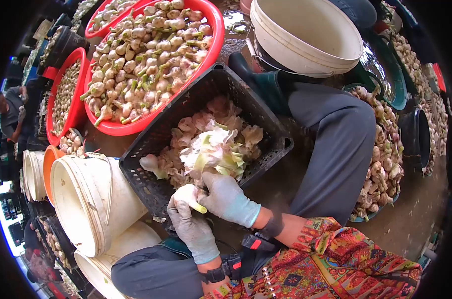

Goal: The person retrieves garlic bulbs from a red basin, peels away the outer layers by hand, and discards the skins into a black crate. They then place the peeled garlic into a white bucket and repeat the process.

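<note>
My left hand (192, 230), in a grey-and-teal work glove, is closed around a pale garlic bulb (188, 195) with a short green stem end pointing right. My right hand (228, 198), gloved the same way, sits against the bulb's right side with its fingers curled together. Something small and dark shows between its fingertips, too hidden to name. Just beyond both hands stands a black plastic crate (151, 144) holding a heap of loose garlic skins (213, 149), whitish and pink.
Red tubs (217, 30) full of trimmed garlic stand at the upper left. White buckets (86, 199) sit on the left, and a large white bucket (305, 35) is at the top. Untrimmed garlic (383, 154) is piled by my right knee. Another person (12, 112) is at far left.
</note>
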Demonstrator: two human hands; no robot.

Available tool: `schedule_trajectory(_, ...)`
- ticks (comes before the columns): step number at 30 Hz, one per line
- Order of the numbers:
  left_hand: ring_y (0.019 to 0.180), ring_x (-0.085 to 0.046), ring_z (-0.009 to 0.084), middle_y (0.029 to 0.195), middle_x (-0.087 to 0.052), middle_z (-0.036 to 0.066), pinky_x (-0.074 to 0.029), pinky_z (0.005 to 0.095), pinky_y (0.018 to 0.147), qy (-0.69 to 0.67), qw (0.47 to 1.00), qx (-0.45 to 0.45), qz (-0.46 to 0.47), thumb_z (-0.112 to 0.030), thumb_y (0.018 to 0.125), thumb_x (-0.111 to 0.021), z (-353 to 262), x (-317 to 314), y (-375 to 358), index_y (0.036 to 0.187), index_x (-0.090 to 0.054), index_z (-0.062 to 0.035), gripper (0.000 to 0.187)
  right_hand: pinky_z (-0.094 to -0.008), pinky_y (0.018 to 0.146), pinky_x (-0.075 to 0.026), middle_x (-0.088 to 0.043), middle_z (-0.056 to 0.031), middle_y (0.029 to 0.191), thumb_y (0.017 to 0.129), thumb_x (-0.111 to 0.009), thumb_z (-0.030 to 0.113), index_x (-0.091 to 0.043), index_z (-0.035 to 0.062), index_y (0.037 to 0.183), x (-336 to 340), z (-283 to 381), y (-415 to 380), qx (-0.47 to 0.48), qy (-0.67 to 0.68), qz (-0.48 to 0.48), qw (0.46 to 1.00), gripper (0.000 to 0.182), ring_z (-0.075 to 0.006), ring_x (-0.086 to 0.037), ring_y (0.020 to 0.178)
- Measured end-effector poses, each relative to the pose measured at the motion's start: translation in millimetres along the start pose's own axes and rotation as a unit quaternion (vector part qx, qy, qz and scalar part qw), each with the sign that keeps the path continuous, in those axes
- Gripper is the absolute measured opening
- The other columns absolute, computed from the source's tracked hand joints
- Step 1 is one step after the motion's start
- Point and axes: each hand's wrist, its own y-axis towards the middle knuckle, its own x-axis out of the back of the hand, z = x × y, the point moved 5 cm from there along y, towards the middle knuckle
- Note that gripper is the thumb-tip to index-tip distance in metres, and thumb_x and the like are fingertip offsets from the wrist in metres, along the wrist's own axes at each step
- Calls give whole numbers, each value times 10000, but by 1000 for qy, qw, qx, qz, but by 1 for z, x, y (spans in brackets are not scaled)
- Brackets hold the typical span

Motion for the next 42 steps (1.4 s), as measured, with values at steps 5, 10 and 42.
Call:
schedule_trajectory(5, 1074, -536, 237, 1162, -541, 134, -434, 377, 956, -98, 994, 36, 26, -299, 967, -490, 7, 5, 7, 1182, -490, 26, 389, -334, 627, -472, -598, -148, 722, 793, -620, 161, -573, -32, 901, 10, -14, 7, -98, 204, 24, 974, 226, -188, -582, 664)
schedule_trajectory(10, 1073, -529, 222, 1163, -528, 126, -436, 365, 953, -48, 999, -22, 5, -283, 969, -498, -5, -8, 1, 1201, -458, 6, 372, -350, 658, -481, -610, -174, 760, 803, -651, 179, -608, -18, 911, 10, 6, -9, 20, 49, 40, 998, 229, -275, -612, 711)
schedule_trajectory(42, 678, -611, 132, 1014, -641, 118, -502, 232, 554, 181, 978, 88, 52, -152, 906, -591, -22, -8, -21, 1241, -501, 5, 381, -326, 639, -479, -599, -37, 767, 843, -649, 190, -616, 6, 925, 29, -8, 16, 34, 135, 23, 990, 204, -161, -590, 705)
